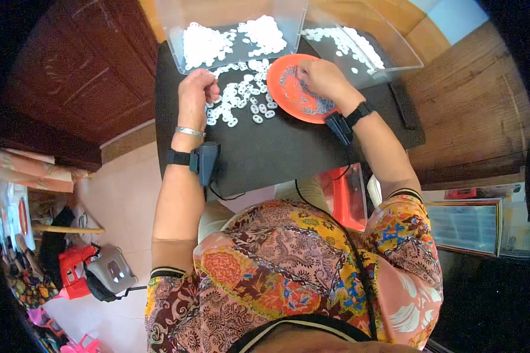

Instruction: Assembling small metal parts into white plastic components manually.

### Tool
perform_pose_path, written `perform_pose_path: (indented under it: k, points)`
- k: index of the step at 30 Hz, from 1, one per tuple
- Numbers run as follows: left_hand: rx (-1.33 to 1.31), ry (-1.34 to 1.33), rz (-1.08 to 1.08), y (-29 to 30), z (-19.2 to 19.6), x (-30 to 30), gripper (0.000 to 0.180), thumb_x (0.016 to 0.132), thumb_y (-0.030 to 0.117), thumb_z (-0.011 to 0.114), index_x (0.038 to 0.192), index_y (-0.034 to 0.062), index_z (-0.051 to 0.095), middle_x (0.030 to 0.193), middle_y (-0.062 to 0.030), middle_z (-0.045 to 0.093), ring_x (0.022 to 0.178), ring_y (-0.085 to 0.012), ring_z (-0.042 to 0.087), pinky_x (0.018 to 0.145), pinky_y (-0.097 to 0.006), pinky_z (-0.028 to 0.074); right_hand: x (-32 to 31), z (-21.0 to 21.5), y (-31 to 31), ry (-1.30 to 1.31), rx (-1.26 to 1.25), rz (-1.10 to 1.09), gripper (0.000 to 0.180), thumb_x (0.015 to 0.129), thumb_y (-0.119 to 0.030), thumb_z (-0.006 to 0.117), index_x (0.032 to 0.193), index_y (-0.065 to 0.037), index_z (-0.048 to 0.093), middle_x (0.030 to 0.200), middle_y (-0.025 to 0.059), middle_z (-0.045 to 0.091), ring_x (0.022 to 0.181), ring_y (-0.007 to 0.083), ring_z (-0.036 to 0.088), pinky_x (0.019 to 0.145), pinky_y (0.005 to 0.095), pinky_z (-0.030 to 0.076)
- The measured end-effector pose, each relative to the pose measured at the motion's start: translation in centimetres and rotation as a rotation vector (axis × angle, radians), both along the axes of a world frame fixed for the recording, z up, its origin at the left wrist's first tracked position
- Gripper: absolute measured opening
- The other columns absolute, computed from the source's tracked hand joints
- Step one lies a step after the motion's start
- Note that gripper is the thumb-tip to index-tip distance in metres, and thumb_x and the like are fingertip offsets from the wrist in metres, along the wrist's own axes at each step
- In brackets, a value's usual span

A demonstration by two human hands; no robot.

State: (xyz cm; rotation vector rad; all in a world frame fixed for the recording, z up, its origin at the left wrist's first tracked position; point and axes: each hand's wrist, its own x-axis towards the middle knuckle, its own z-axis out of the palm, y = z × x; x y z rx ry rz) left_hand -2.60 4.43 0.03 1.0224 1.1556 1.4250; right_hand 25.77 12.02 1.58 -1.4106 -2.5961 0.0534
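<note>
My left hand (pixel 197 94) is closed, with its fingers curled in beside a spread of small white oval pieces (pixel 235 100) on the dark table. Those nearest me show two dark holes each. What the left fingers hold, if anything, is hidden. Over an orange plate (pixel 285 106), my right hand (pixel 324 79) has its fingertips pinched together, pointing down at the far half of the plate. Many thin grey metal bits (pixel 321 106), like small screws or pins, lie scattered on it. Whatever is between the right fingertips is too small to make out.
A clear plastic bin (pixel 232 62) with heaps of white pieces stands at the table's far side. Right of it, a second clear container (pixel 388 67) holds more. A dark strip (pixel 402 106) lies near the right edge of the table (pixel 259 153). A red stool (pixel 347 197) is below.
</note>
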Motion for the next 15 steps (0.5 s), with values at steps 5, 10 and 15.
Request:
perform_pose_path:
  k: [5,10,15]
  points:
    - [-0.013,0.064,-0.010,-0.4,0.5,0.8,0.015,0.082,0.015,0.050,0.069,0.0081,0.053,0.059,0.0003,0.052,0.051,-0.0081,0.048,0.050,-0.021,0.033,0.9,0.3,0.1,0.166,-0.021,-0.045,0.017,0.079,-0.021,0.056,0.078,-0.006,0.061,0.077,0.0178,0.062,0.075,0.0361,0.059,0.065,0.0465,0.045]
    - [-0.040,0.093,-0.011,-0.2,0.3,0.9,0.015,0.083,0.014,0.049,0.069,0.0083,0.053,0.059,0.0010,0.053,0.051,-0.0080,0.048,0.049,-0.021,0.033,0.5,0.3,0.3,0.078,-0.096,0.036,0.013,0.078,-0.021,0.060,0.081,-0.008,0.063,0.076,0.0125,0.063,0.072,0.0300,0.060,0.064,0.0393,0.046]
    - [-0.032,0.023,0.005,-0.4,0.4,0.8,0.012,0.082,0.009,0.051,0.071,0.0084,0.055,0.056,0.0019,0.052,0.047,-0.0063,0.048,0.044,-0.018,0.034,-1.4,0.7,0.2,-0.096,-0.127,-0.039,0.016,0.073,-0.022,0.062,0.078,-0.007,0.064,0.073,0.0127,0.063,0.071,0.0303,0.061,0.064,0.0404,0.046]
